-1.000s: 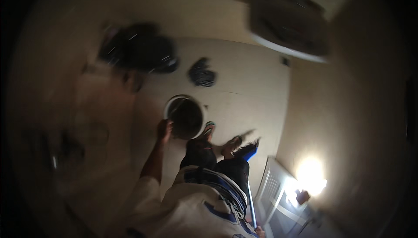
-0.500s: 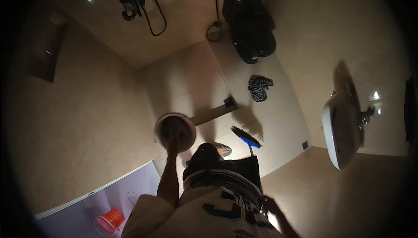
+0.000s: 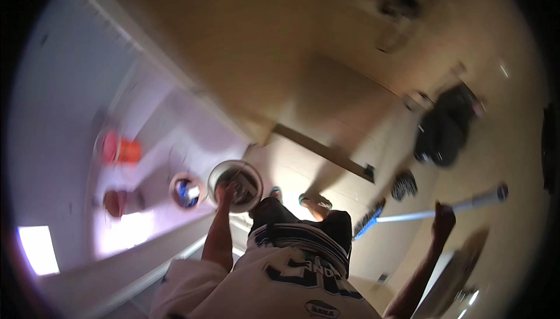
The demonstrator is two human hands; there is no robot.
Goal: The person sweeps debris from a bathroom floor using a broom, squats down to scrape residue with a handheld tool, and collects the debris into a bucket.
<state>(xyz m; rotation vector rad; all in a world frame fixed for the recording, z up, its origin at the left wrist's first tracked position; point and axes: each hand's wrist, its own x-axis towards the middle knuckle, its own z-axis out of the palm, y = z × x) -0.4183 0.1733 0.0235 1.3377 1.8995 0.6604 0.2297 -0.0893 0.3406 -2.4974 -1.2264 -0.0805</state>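
My left hand (image 3: 225, 193) is closed at a round bucket (image 3: 213, 178) with a pale rim, held out in front of my left side. Its inside is partly dark, and I cannot make out what lies in it. Out to the right, my right hand (image 3: 444, 216) is wrapped round the pale handle of a broom (image 3: 402, 217). The handle slants up to the right. At its left end, near my legs, the blue head with dark bristles (image 3: 368, 220) sits low by the floor.
Beyond the doorway at left are an orange bucket (image 3: 127, 151), a brownish container (image 3: 115, 203) and a round tub (image 3: 173, 189) with blue and white things. A floor strip (image 3: 326, 154) crosses ahead. At right are a striped cloth (image 3: 403, 185), a black toilet (image 3: 441, 129) and a sink (image 3: 433, 281).
My view has swung left toward the doorway, blurring parts of the picture. The right hand has come up and outward, lifting the broom handle from near upright to a slant. The left hand keeps the bucket.
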